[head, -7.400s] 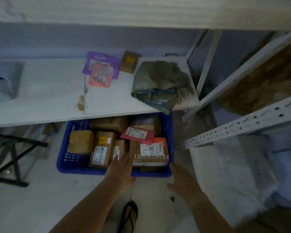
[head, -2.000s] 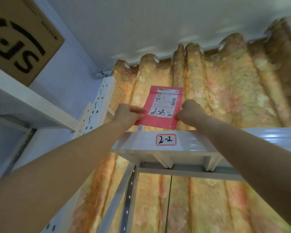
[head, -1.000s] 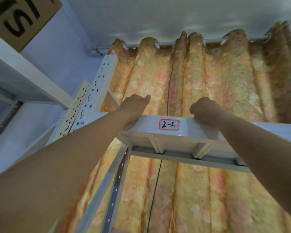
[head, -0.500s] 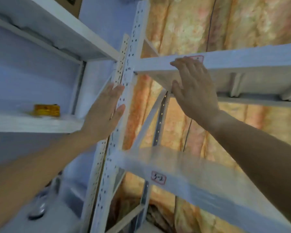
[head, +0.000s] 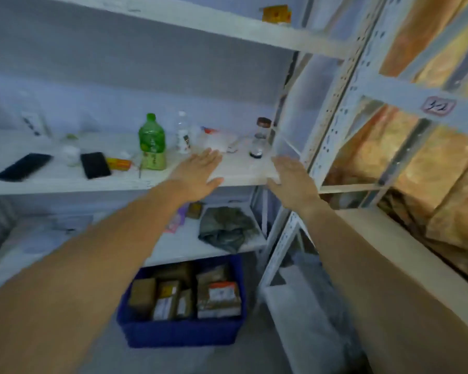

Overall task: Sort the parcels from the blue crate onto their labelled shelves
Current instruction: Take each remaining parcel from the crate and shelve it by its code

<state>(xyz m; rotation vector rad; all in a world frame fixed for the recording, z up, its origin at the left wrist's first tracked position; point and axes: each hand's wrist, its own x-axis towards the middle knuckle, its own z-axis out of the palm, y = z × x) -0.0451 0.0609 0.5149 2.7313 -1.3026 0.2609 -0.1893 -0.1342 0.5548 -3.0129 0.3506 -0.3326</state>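
My left hand [head: 200, 171] and right hand [head: 292, 182] hover in mid-frame, both flat with fingers straight and holding nothing. The blue crate [head: 179, 333] sits on the floor at lower centre, below the shelves, with several brown parcels [head: 218, 299] packed inside. I judge the step in hand is fetching another parcel. That calls for lowering both hands into the crate, lifting 1 parcel off the top, and matching its label to a shelf tag [head: 438, 106], blurred here at upper right.
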